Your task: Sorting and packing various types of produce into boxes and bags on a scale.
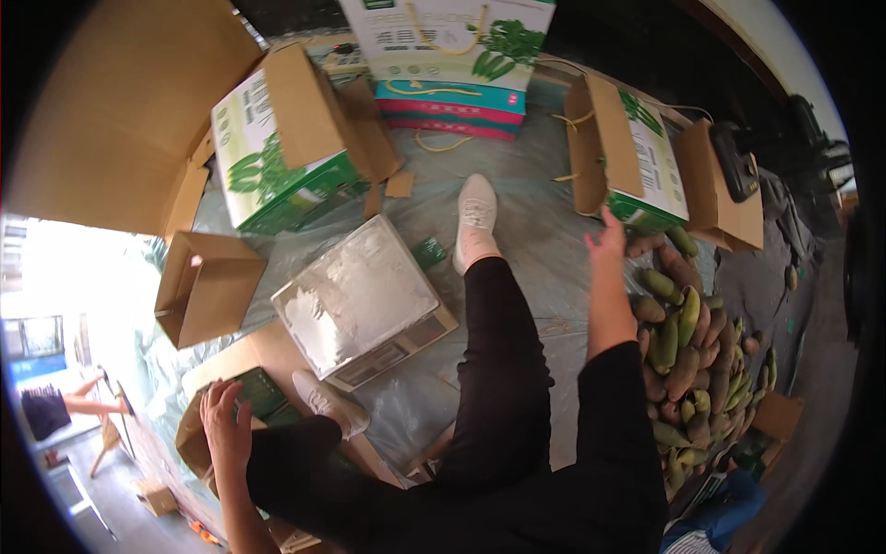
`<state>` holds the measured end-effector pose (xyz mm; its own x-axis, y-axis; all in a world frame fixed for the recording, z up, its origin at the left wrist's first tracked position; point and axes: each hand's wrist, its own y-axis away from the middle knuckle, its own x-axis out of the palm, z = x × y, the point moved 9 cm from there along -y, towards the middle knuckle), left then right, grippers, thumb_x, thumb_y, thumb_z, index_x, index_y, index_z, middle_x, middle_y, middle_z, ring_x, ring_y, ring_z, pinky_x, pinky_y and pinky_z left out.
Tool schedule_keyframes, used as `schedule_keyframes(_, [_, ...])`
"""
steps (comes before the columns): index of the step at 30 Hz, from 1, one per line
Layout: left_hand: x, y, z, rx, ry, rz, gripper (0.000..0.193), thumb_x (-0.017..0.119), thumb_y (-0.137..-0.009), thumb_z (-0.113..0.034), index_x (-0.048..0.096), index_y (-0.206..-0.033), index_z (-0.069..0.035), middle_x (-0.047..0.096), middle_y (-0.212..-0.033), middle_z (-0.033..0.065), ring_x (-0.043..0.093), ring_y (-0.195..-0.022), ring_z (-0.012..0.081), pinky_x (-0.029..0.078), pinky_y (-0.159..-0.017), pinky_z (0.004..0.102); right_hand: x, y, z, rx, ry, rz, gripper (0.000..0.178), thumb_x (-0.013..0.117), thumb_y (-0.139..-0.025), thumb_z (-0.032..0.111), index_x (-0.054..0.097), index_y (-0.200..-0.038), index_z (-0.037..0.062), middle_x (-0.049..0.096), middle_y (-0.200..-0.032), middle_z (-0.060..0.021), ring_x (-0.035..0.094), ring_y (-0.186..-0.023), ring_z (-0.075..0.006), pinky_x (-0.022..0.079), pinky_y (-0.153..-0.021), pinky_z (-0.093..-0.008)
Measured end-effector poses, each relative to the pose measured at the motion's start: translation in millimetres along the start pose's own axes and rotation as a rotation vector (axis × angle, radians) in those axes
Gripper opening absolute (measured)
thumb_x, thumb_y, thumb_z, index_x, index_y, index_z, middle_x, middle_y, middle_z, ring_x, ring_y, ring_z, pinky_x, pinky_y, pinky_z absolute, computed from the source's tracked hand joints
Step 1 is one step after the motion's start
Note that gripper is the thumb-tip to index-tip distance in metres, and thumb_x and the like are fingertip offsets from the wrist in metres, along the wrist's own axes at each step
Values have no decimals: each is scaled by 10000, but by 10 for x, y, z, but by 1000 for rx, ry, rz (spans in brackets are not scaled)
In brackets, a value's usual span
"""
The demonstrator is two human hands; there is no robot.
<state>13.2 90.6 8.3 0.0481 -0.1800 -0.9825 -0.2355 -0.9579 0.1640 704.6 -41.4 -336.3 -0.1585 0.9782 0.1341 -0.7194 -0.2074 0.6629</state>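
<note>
Risk noted at the right hand [606,242]: it reaches forward with fingers spread and rests on the lower front edge of an open green-and-white carton [637,166] that stands tilted, flaps splayed, directly above a heap of green and brown elongated fruit [688,355]. In my judgement a pull on that edge alone could tip the carton over onto the heap, or drag it across the fruit just below the wrist and bruise the top pieces. Whether the fingers actually grip the cardboard or merely touch it cannot be told. The left hand [224,420] lies spread and flat on the rim of a brown cardboard box [198,443] by the person's left knee, bearing some weight as it appears; that thin flap could fold under the load. A platform scale [362,303] sits between the two hands, close to the left shoe, and could be kicked. The carton itself looks light, printed with green leaves, one flap bent outward, its inside not visible. The fruit lies loose, right of the right forearm.
</note>
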Motion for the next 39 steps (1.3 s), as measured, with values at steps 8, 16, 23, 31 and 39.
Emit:
schedule_keyframes(8, [-120,163,7,75,79,-56,297,612,-764,-110,612,-1055,-51,577,-1124,121,490,-1141,315,315,-1020,428,-542,864,1025,-92,-36,78,659,764,-709,484,495,-1230,183,512,-1249,8,454,-1155,-188,378,-916,-428])
schedule_keyframes(16, [-240,370,152,106,156,-148,289,644,-765,-118,628,-1044,-45,581,-1108,117,518,-1087,307,346,-984,411,-1327,1618,1040,-116,80,52,402,724,-777,188,534,-1114,76,528,-1161,-87,531,-1041,-265,510,-790,-413])
schedule_keyframes(23, [-239,590,369,76,179,-191,289,654,-762,-113,633,-1041,-39,586,-1117,95,517,-1087,288,358,-979,396,-1467,2393,1141,-97,57,195,379,672,-826,169,518,-1143,30,569,-1050,-120,577,-920,-272,529,-766,-396])
schedule_keyframes(31, [-278,717,458,115,206,-240,343,635,-771,-90,595,-1107,-32,577,-1128,126,525,-1076,322,383,-941,408,-617,3850,1567,-308,283,587,350,609,-885,239,521,-1176,65,607,-1066,-61,606,-912,-184,512,-710,-322])
schedule_keyframes(39, [-444,803,415,50,336,-298,563,628,-778,-95,445,-1310,-63,510,-1246,194,487,-1146,357,394,-952,421,498,4592,1539,-386,562,777,443,509,-924,421,526,-1173,55,621,-1009,-54,638,-734,-139,525,-510,-272])
